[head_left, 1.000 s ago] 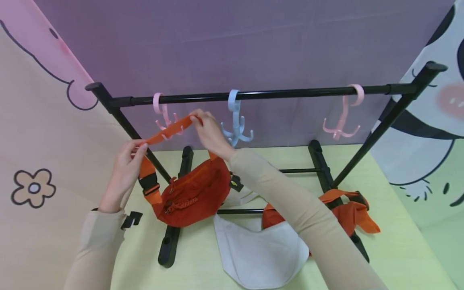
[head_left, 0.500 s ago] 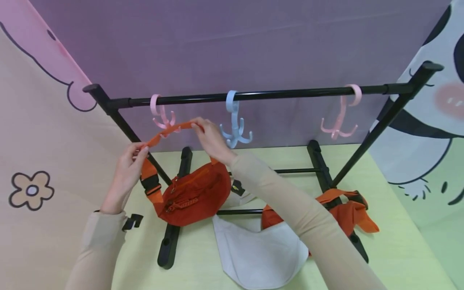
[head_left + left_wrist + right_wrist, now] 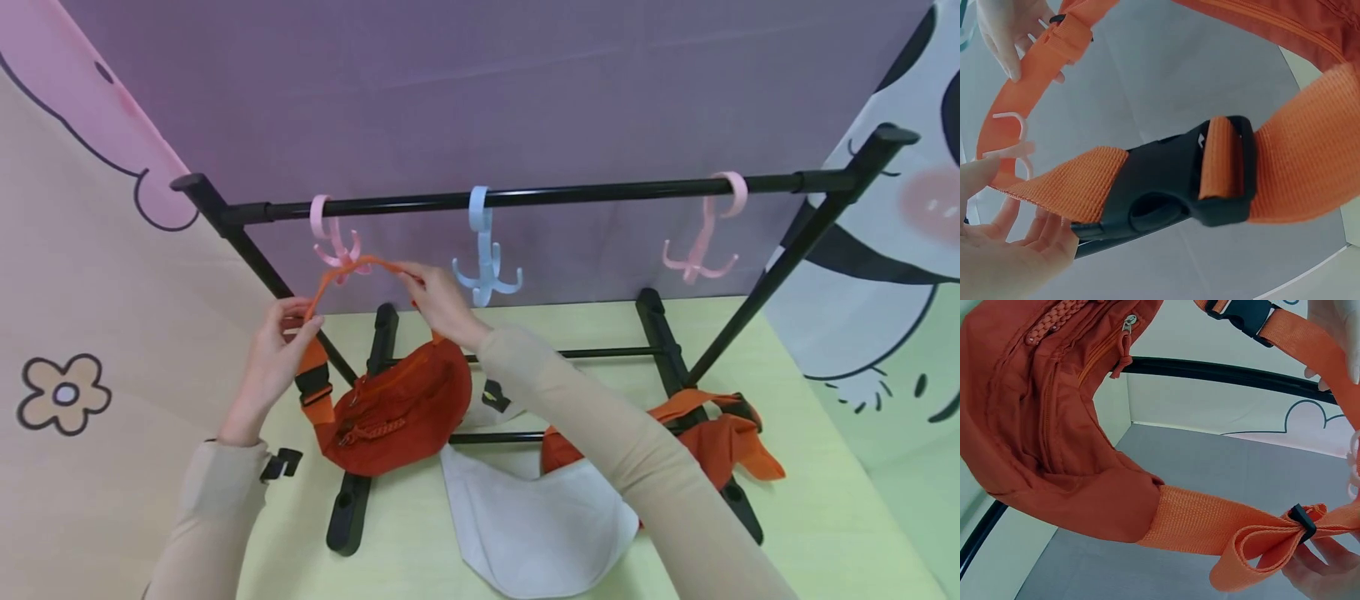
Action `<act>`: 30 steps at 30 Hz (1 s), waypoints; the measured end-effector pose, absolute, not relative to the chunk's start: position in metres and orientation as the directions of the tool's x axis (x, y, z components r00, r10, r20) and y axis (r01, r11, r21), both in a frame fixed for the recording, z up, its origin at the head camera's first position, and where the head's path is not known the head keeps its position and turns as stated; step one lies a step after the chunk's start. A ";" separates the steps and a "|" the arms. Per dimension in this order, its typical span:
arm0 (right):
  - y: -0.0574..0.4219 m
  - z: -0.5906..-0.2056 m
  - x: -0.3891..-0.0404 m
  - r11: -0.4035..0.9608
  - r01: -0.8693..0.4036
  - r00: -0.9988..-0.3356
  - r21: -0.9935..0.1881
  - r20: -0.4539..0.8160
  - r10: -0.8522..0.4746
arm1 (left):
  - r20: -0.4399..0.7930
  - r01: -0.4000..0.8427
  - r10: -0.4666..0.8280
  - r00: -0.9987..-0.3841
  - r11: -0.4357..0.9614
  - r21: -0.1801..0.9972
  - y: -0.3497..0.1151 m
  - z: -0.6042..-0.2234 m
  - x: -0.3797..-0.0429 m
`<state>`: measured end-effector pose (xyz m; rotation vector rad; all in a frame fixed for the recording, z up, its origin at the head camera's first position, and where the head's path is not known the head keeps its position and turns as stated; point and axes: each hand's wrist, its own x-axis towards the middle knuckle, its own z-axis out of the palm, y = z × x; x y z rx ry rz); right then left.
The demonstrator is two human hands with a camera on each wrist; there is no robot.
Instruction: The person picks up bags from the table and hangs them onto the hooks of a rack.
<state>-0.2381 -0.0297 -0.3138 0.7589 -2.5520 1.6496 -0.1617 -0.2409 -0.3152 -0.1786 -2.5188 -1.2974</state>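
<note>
A red-orange waist bag hangs by its orange strap, which arches between my two hands at the left pink hook. Pale prongs show against the strap in the left wrist view; I cannot tell whether the strap bears on them. My left hand pinches the strap left of the hook, above a black buckle. On the hook's other side, my right hand pinches the strap near a black slider and a folded strap end.
A black rack's top bar also carries a blue hook and another pink hook. Below lie a white cloth item and another orange strapped item on the pale table. A purple backdrop stands behind.
Both hands have come down slightly, the right one more. The strap between them has gone from a taut, slanting line to a slack arch at the pink hook's prongs.
</note>
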 end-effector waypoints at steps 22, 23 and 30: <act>-0.035 -0.310 -0.259 0.455 -0.347 -0.924 -0.820 0.217 -0.314 | 0.345 0.175 -0.238 -0.908 0.531 0.829 -0.234 -0.316 -0.176; -0.035 -0.311 -0.259 0.457 -0.347 -0.924 -0.819 0.216 -0.315 | 0.352 0.179 -0.239 -0.905 0.536 0.825 -0.233 -0.316 -0.175; -0.032 -0.320 -0.255 0.464 -0.349 -0.916 -0.814 0.191 -0.352 | 0.369 0.203 -0.216 -0.904 0.542 0.816 -0.227 -0.323 -0.174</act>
